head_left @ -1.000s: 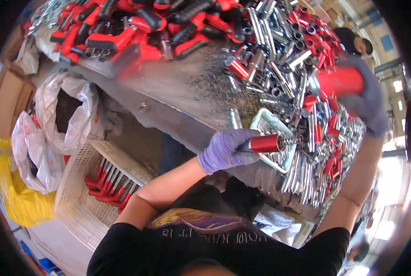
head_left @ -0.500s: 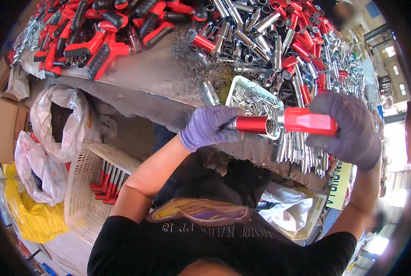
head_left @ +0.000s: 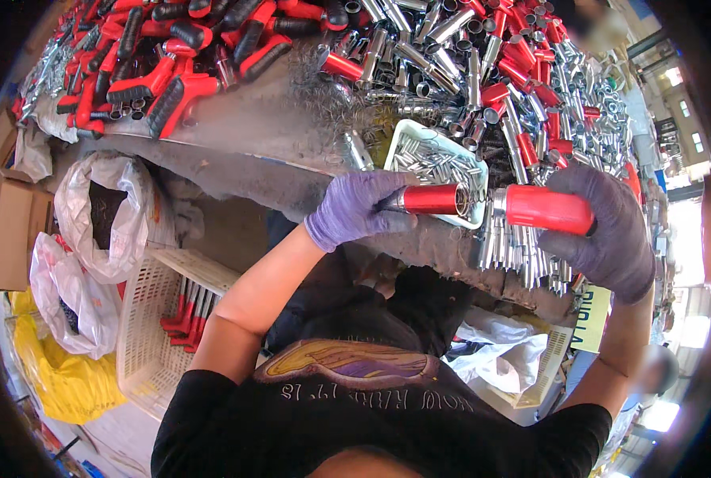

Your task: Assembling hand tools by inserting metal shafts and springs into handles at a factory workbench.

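Left hand: fist wrapped round red sleeve.
Right hand: clutching red handle.
Progress: parts aligned, apparently not yet joined.

Grey workbench, worn, dusty top. Far left: heap of red-and-black handles. Centre: tangle of small wire springs on bare surface. Far centre to right: big pile of metal tubes mixed with red sleeves. Near edge, centre-right: white tray holding small metal pins. Right of tray, at near edge: row of metal tubes lying side by side.
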The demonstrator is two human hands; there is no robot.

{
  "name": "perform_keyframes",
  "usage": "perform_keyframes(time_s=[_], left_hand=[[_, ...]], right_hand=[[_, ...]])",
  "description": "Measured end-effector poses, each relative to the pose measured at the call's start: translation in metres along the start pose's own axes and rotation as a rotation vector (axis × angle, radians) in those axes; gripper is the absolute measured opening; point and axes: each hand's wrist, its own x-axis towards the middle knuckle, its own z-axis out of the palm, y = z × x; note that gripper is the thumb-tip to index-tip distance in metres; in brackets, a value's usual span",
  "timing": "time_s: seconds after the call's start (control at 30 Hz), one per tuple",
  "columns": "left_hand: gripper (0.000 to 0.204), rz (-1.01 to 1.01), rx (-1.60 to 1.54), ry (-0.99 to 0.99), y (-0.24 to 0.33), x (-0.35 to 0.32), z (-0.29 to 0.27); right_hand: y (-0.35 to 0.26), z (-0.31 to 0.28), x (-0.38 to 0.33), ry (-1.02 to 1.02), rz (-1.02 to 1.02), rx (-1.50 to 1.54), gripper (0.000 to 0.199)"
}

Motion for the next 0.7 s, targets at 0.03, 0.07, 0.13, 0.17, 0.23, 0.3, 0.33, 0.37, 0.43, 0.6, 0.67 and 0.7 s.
perform_keyframes(time_s=[0.03,0.07,0.13,0.17,0.23,0.3,0.33,0.37,0.43,0.6,0.67,0.7], left_hand=[[0.058,-0.033,-0.042,-0.019,-0.003,0.000,0.001],[0.057,-0.066,-0.085,-0.039,-0.005,0.000,0.001],[0.057,0.002,-0.069,-0.017,-0.006,0.001,0.003],[0.057,0.069,-0.050,0.005,-0.006,0.001,0.004],[0.058,0.050,-0.044,-0.008,-0.004,0.001,0.002],[0.058,0.034,-0.039,-0.020,-0.005,0.000,0.002],[0.057,0.040,-0.060,-0.013,-0.006,-0.001,0.002],[0.057,0.046,-0.080,-0.006,-0.008,-0.002,0.002],[0.057,0.094,-0.037,-0.005,-0.009,-0.001,0.005],[0.055,0.065,-0.091,-0.055,-0.007,0.003,0.002],[0.055,0.084,-0.124,-0.052,-0.011,0.002,0.005],[0.055,0.085,-0.129,-0.056,-0.010,0.002,0.005]], right_hand=[[-0.002,0.001,-0.001,-0.003,0.117,0.070,0.047],[-0.003,0.001,-0.001,-0.006,0.234,0.139,0.046],[-0.001,0.001,-0.003,-0.007,0.293,0.248,0.045],[-0.001,0.001,-0.004,-0.006,0.349,0.359,0.044],[-0.008,0.001,0.000,-0.019,0.490,0.424,0.041],[-0.017,-0.003,0.007,-0.032,0.631,0.485,0.038],[-0.021,-0.005,0.012,-0.121,0.720,0.450,0.039],[-0.022,-0.006,0.015,-0.212,0.807,0.414,0.039],[-0.018,0.003,0.009,-0.180,0.580,0.318,0.040],[0.005,0.033,0.015,-0.045,-0.316,-0.302,0.042],[0.012,0.042,0.015,0.022,-0.435,-0.386,0.030],[0.013,0.043,0.015,0.019,-0.429,-0.385,0.030]])
